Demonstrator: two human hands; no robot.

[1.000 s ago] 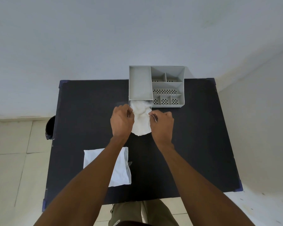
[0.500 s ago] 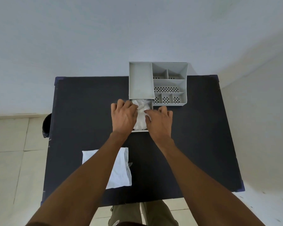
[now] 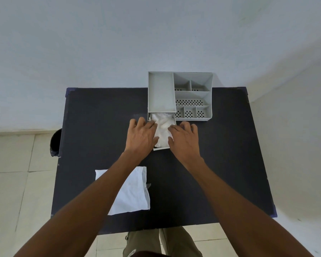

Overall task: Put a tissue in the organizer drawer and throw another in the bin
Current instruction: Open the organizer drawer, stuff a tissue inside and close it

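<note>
Crumpled tissue (image 3: 163, 129) in open drawer (image 3: 161, 148)

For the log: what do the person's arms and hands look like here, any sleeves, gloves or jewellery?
Both forearms are bare up to the frame edge, with no sleeves in view. The left hand and right hand wear no gloves, and no rings, watch or bands are visible.

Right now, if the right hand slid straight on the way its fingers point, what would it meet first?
Most likely the front wall of the grey organizer: the right hand lies beside the open drawer, fingers aimed away from the person at the perforated compartments. Its height above the table is unclear.
</note>
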